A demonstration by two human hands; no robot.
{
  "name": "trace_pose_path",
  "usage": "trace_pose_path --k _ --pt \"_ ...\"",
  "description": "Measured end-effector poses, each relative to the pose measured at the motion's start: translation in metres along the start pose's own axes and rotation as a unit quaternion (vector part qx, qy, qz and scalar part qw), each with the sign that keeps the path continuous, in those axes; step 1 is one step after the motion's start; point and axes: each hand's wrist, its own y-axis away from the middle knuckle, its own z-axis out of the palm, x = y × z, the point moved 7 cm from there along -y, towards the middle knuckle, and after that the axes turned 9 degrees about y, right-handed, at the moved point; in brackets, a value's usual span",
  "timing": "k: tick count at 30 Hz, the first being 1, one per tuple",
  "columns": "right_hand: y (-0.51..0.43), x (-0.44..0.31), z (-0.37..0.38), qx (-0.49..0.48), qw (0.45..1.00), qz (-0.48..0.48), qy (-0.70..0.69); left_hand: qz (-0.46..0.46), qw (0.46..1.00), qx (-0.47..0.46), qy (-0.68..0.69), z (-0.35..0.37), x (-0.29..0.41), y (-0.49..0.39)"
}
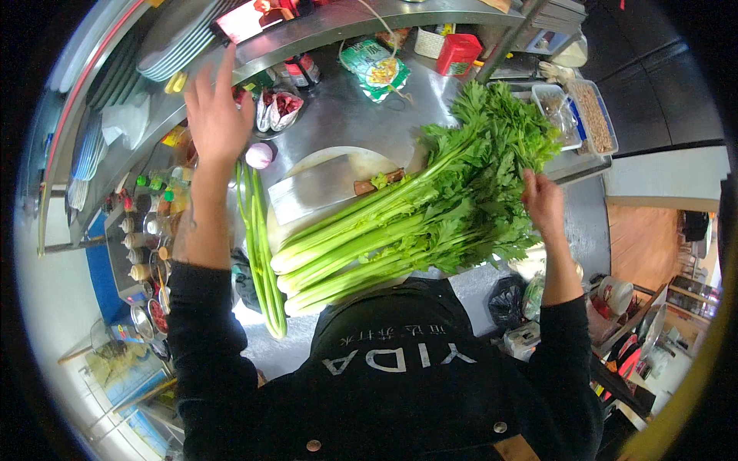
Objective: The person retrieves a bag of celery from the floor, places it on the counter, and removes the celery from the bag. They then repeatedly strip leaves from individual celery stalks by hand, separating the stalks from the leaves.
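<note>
My left hand (220, 112) is raised with its fingers apart near the shelf edge, a finger close to the lit screen (259, 20), and holds nothing. My right hand (542, 199) is curled at the leafy ends of the celery (369, 230); whether it grips leaves is hard to tell. Several celery stalks lie slanted across the round cutting board (369, 158), root ends to the left. Behind them a cleaver (311, 187) lies flat on the board, its wooden handle (364, 187) partly under celery leaves. Scallions (259, 248) lie left of the board, below a peeled purple onion (259, 155).
A steel shelf (369, 20) with stacked plates (184, 52) runs above the counter. Opened packets (285, 109), a green bag (375, 66) and a red container (458, 53) stand behind the board. Plastic tubs (594, 118) are at right, sauce bottles (138, 253) at left.
</note>
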Motion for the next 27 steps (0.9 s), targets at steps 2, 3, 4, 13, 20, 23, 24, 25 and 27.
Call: trace_pose_path --k 2,3,4,13,20,23,24,25,27 --pt "0.035 -0.018 0.014 -0.025 0.999 -0.026 0.004 -0.010 0.999 -0.023 -0.037 0.017 -0.004 -0.018" --pt "0.050 -0.025 0.022 -0.043 0.997 -0.047 0.053 -0.016 0.998 -0.035 -0.051 0.023 -0.009 -0.024" --pt "0.070 -0.035 0.024 -0.033 0.992 -0.098 0.070 -0.043 0.994 -0.068 -0.072 0.032 -0.015 -0.027" --pt "0.159 -0.048 0.070 -0.106 0.991 -0.076 -0.004 -0.029 0.978 -0.108 -0.177 0.053 -0.026 -0.034" --pt "0.166 -0.059 0.069 -0.089 0.994 -0.067 -0.019 0.015 0.979 -0.053 -0.198 0.056 -0.025 -0.034" --pt "0.166 -0.065 0.070 -0.084 0.993 -0.079 -0.021 0.002 0.979 -0.070 -0.194 0.055 -0.026 -0.028" --pt "0.166 -0.066 0.071 -0.085 0.993 -0.082 -0.021 -0.003 0.979 -0.076 -0.187 0.054 -0.027 -0.026" --pt "0.165 -0.066 0.074 -0.096 0.993 -0.073 -0.014 -0.002 0.982 -0.072 -0.176 0.051 -0.027 -0.025" --pt "0.165 -0.073 0.075 -0.078 0.991 -0.108 -0.027 -0.004 0.984 -0.070 -0.162 0.048 -0.027 -0.023"
